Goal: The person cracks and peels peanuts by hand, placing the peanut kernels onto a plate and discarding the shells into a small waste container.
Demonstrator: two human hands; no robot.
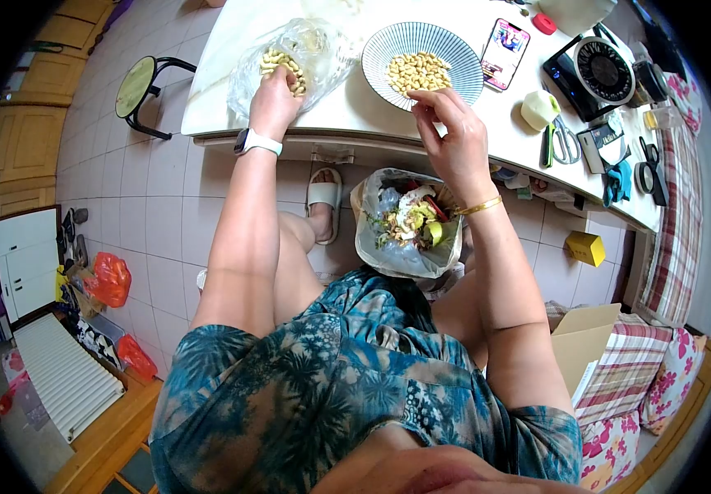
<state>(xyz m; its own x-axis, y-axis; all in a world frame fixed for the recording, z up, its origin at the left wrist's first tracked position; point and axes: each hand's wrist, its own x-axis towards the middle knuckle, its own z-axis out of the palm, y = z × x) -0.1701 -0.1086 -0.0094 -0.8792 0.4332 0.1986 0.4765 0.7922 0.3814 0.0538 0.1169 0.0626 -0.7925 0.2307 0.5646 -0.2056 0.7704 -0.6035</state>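
Note:
My left hand [277,105], with a white watch [258,143] on its wrist, reaches into a clear plastic bag [244,78] on the table. Its curled fingers are among pale unshelled peanuts [277,59], and their tips are partly hidden. Over the near rim of a blue-striped bowl [378,62] is my right hand [457,132]. Its thumb and forefinger are bent together; anything between them is too small to make out. Shelled or peeled-looking pale nuts [418,71] lie in the bowl.
A lined waste bin [367,239] with scraps stands between my legs below the table edge. On the table's right are a lit phone [505,54], a black round-topped device [605,70], scissors [568,144] and a green-handled tool [547,146]. A stool [135,86] stands left.

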